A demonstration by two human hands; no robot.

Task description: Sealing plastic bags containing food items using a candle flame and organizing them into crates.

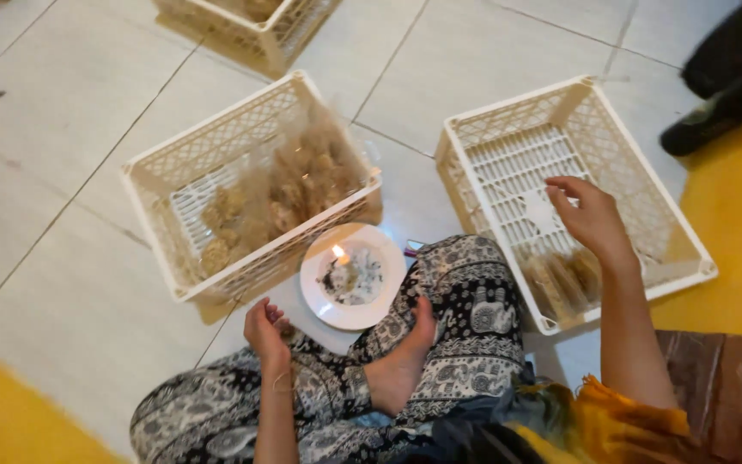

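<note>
The right hand [590, 215] hangs with fingers spread and loosely curled, gripping nothing, over the white latticed plastic crate on the right [684, 228]. Just below it, in that crate's near corner, lies a short row of clear plastic packets of brown snacks [562, 279]. The left hand [265, 329] rests on the knee of the black-and-white patterned trousers [465, 301], fingers curled together; whether it pinches anything small I cannot tell.

Between the knees stands a round white plate [371, 311] bearing a small lit candle [339, 257] in a puddle of wax. Beyond it, the second white latticed crate on the left [152, 176] holds a loose heap of clear bags of brown snacks [298, 185] (no labels or print can be made out on any packet).

The likely trouble is that flame: it sits just beside the trouser cloth and the bare foot [401, 365], so a shifted knee or a sleeve passing over could scorch or tip hot wax, and thin plastic brought too near may melt through
</note>
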